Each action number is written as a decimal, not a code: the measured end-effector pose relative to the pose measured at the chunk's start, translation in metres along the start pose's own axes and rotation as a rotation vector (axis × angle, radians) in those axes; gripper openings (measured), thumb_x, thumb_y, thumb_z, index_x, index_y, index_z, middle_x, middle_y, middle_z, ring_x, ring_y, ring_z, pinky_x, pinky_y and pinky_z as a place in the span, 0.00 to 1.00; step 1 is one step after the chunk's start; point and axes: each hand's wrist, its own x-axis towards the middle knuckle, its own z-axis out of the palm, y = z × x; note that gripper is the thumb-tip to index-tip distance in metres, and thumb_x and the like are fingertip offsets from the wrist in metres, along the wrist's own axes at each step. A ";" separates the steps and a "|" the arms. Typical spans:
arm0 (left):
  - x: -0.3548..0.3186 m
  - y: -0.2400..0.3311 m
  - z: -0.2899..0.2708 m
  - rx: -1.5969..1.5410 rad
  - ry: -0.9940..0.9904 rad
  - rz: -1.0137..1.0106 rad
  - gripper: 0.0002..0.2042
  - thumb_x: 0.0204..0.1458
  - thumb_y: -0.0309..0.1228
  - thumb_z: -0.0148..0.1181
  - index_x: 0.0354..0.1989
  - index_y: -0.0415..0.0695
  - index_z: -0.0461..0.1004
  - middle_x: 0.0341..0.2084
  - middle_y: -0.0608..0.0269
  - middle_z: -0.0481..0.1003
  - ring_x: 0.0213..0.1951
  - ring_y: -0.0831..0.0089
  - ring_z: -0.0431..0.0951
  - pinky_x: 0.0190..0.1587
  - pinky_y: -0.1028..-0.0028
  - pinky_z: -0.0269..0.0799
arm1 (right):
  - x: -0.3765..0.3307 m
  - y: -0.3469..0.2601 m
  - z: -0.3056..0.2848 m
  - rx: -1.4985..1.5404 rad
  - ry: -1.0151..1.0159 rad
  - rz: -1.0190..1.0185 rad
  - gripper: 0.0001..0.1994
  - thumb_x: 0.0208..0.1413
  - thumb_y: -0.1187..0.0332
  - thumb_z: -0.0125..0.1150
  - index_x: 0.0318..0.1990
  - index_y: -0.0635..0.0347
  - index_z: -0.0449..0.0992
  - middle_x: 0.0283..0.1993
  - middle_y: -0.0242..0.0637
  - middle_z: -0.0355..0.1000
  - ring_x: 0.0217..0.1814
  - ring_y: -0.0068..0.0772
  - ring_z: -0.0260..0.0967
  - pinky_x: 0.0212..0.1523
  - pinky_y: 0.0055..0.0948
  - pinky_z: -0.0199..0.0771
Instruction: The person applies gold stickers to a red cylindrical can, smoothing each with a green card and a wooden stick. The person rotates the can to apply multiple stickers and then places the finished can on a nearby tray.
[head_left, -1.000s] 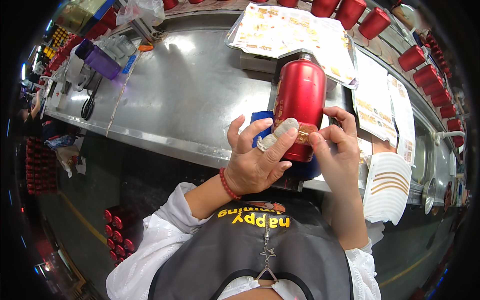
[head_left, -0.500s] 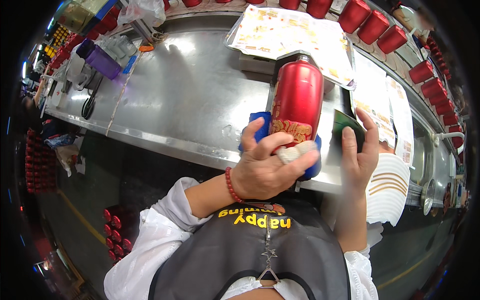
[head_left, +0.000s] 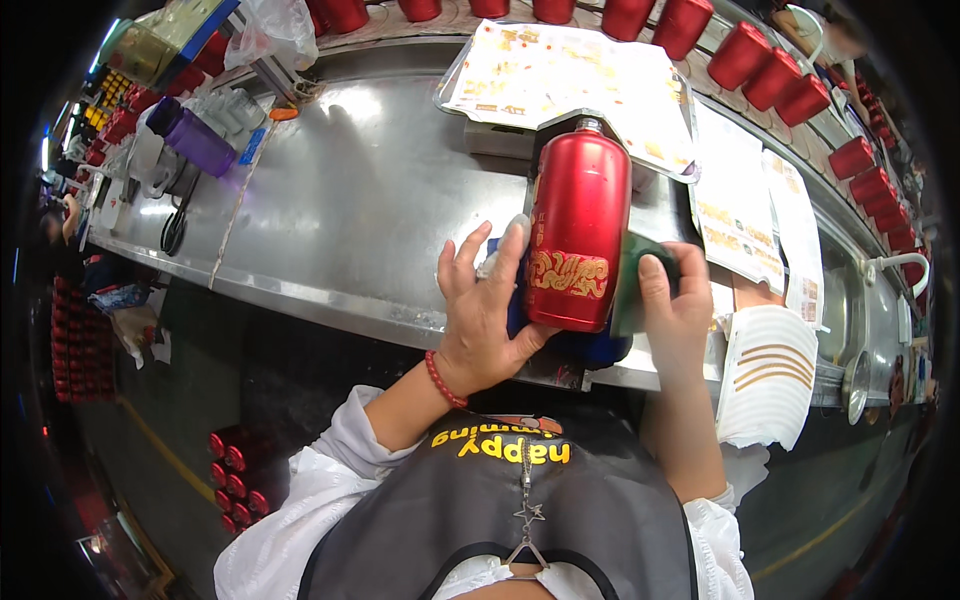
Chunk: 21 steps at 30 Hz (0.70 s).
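Note:
A shiny red metal bottle (head_left: 583, 215) with a gold patterned band near its base lies in a dark blue cradle (head_left: 600, 350), its threaded neck pointing away from me. My left hand (head_left: 482, 318) is beside the bottle's lower left, fingers outstretched and spread. Its index finger runs along the side and its thumb touches the base; a pale cover is on a finger. In my right hand (head_left: 680, 300), fingers pinch a dark green flat scraper card (head_left: 630, 285), its edge against or very close to the bottle's right side.
Printed sheets (head_left: 560, 75) lie on a tray behind the bottle; more sheets (head_left: 735, 200) are to the right. Several red bottles (head_left: 740, 55) line the shelf beyond. A purple bottle (head_left: 195, 140) and scissors (head_left: 175, 228) are at the left. White curved strips (head_left: 768, 375) hang at the right edge.
My left hand has moved left off the bottle's front, uncovering the gold band. My right hand has brought the green card leftward to the bottle's side.

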 end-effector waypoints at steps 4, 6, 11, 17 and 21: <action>0.008 -0.005 -0.010 0.057 -0.121 -0.020 0.46 0.53 0.57 0.63 0.73 0.38 0.55 0.57 0.54 0.75 0.70 0.48 0.52 0.69 0.39 0.31 | 0.000 -0.031 -0.005 -0.513 -0.122 -0.932 0.14 0.45 0.76 0.70 0.41 0.57 0.79 0.35 0.34 0.70 0.36 0.39 0.68 0.40 0.36 0.68; 0.010 -0.004 -0.016 0.143 -0.140 0.026 0.47 0.52 0.57 0.64 0.73 0.39 0.55 0.54 0.55 0.77 0.70 0.49 0.52 0.69 0.39 0.30 | -0.003 -0.060 -0.013 -0.414 -0.532 -0.856 0.15 0.38 0.80 0.71 0.38 0.56 0.81 0.34 0.33 0.70 0.35 0.36 0.67 0.38 0.35 0.67; 0.017 0.001 -0.012 0.067 -0.058 0.014 0.49 0.49 0.59 0.66 0.73 0.40 0.56 0.47 0.57 0.80 0.70 0.50 0.53 0.69 0.40 0.28 | 0.017 -0.036 -0.010 -0.416 -0.239 -0.835 0.18 0.37 0.81 0.71 0.40 0.58 0.81 0.37 0.37 0.71 0.37 0.40 0.68 0.37 0.36 0.69; 0.017 -0.004 -0.008 0.082 -0.066 -0.004 0.51 0.44 0.58 0.71 0.72 0.41 0.59 0.44 0.57 0.82 0.69 0.49 0.58 0.70 0.43 0.29 | 0.019 -0.034 -0.015 -0.308 -0.190 -0.685 0.20 0.40 0.85 0.71 0.45 0.62 0.80 0.35 0.38 0.71 0.39 0.35 0.71 0.32 0.30 0.70; 0.022 0.003 -0.018 0.135 -0.059 0.031 0.51 0.44 0.57 0.71 0.72 0.40 0.58 0.44 0.57 0.82 0.69 0.50 0.59 0.70 0.43 0.29 | 0.005 -0.064 -0.016 -0.292 -0.694 -0.775 0.19 0.40 0.80 0.74 0.44 0.60 0.81 0.35 0.36 0.72 0.39 0.35 0.71 0.34 0.31 0.71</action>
